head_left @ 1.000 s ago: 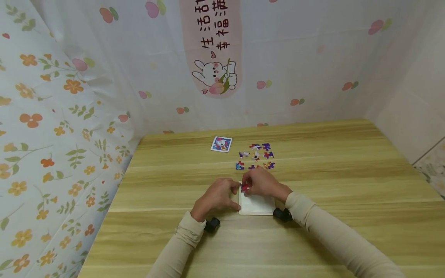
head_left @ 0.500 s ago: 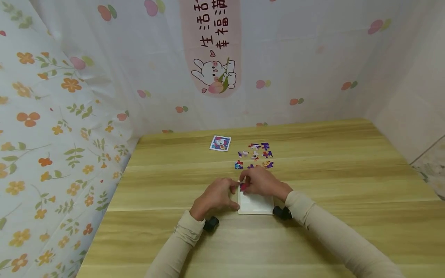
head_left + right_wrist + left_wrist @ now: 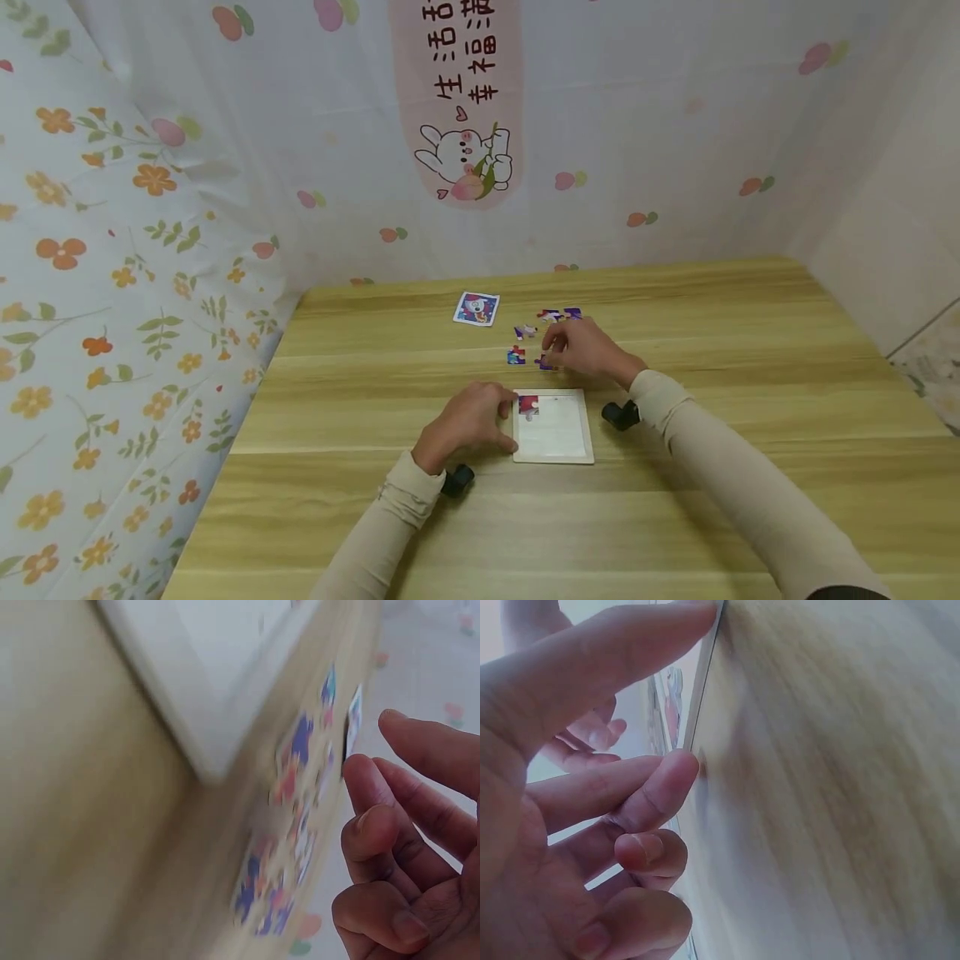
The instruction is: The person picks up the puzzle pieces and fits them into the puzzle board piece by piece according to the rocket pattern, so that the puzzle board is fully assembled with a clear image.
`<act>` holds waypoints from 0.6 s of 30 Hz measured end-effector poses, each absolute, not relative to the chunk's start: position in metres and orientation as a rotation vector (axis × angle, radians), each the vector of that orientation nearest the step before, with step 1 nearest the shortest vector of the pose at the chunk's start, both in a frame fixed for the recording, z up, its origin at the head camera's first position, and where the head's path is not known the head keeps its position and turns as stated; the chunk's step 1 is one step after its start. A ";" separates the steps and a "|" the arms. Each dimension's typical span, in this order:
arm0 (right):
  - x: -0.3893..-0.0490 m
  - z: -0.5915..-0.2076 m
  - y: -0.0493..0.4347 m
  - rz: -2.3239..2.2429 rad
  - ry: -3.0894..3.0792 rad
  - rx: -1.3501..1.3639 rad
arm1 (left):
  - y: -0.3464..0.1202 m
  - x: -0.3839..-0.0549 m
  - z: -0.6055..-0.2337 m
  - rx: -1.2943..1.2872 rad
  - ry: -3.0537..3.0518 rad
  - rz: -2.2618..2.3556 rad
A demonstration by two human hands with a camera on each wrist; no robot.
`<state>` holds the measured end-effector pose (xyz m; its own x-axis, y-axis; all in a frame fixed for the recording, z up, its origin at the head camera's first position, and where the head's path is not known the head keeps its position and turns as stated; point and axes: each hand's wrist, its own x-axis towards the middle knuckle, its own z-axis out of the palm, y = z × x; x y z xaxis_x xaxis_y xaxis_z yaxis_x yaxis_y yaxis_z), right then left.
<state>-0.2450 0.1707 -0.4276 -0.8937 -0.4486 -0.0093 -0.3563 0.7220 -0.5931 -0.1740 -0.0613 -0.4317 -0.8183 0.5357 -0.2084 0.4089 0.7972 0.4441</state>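
Before us is a wood-grained table (image 3: 277,483), a square white tray (image 3: 555,435) lying flat on it. On the near side of the tray we see two cream sleeves (image 3: 386,508), a black wrist device (image 3: 459,480) by each cuff. The left hand (image 3: 467,421) touches the tray's left edge, thumb and forefinger spread apart. In the tray's far left corner sits a reddish puzzle piece (image 3: 528,406).

Just beyond the tray, the right hand (image 3: 591,350) is over the loose pieces (image 3: 516,356), thumb and forefinger slightly apart; whether they touch one we cannot tell. That hand blocks part of the group from the head view, while the right wrist view shows us more of them, blurred. Farther beyond the tray, to its left, lies a picture card (image 3: 476,309). Behind everything hangs a patterned sheet (image 3: 607,108) with a rabbit print (image 3: 453,158).
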 end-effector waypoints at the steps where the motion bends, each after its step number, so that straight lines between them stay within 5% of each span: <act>1: -0.250 -0.427 0.173 -0.907 2.779 -0.646 | -0.061 -0.174 -0.431 0.715 2.662 0.548; 18: -0.299 -0.417 0.180 -0.602 2.915 -0.472 | -0.059 -0.172 -0.428 0.735 2.660 0.499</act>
<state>-0.2988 0.1799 -0.4172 -0.9430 -0.3271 -0.0611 -0.2761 0.8716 -0.4051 -0.1716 -0.0586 -0.4280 -0.8102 0.5421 -0.2229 0.4246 0.8049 0.4145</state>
